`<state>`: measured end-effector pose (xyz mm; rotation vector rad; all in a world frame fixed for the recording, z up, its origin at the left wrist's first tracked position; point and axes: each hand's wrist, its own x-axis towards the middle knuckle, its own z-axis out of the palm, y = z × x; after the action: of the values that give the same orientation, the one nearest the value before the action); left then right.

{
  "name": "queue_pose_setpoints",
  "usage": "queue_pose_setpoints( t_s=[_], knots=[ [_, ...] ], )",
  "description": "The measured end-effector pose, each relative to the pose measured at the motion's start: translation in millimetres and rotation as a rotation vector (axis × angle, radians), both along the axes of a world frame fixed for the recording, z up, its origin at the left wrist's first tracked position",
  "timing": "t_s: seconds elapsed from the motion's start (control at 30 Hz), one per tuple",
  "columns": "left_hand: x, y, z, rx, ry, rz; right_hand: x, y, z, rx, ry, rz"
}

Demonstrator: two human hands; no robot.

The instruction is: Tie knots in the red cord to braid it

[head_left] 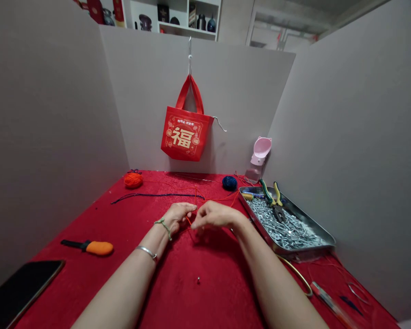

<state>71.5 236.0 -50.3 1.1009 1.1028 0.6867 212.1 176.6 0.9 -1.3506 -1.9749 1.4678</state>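
Observation:
My left hand pinches a thin red cord between thumb and fingers, in the middle of the red-covered table. Close beside it on the right is my right hand, its fingers bent down and together at the same cord. One strand stands up above the left fingertips, while others trail to the back and right. Behind the hands lies a dark blue braided cord. The orange-red yarn ball rests at the back left, and a dark blue yarn ball at the back right.
On the right, a metal tray holds many small metal nails or screws and pliers. An orange-handled tool and a phone lie left. A red bag hangs behind; a pink-topped bottle stands back right. Grey panels enclose the table.

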Motion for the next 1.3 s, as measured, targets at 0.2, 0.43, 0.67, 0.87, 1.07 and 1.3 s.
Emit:
queue_pose_setpoints(
  t_s=[0.2,0.43,0.67,0.87,1.07,1.3],
  knots=[
    [3,-7,8.3,0.069,0.117,0.042,-1,18,-22.1,-0.137,0.436,-0.624],
    [4,-7,-1.3,0.119,0.012,0.066,-29,24,-39.1,-0.236,0.465,-0.591],
    [2,-15,3.3,0.139,0.162,0.063,-22,27,-61.1,-0.032,0.368,-0.605],
    [2,-23,-0.5,0.193,0.163,0.121,-25,26,-65.0,-0.043,0.323,-0.622],
    [1,-26,-7.9,0.333,0.211,0.146,-24,23,-62.4,-0.07,0.435,-0.631],
    [-9,-18,-20.1,0.659,0.305,0.007,-21,21,-55.8,-0.165,0.538,-0.613]
  ],
)
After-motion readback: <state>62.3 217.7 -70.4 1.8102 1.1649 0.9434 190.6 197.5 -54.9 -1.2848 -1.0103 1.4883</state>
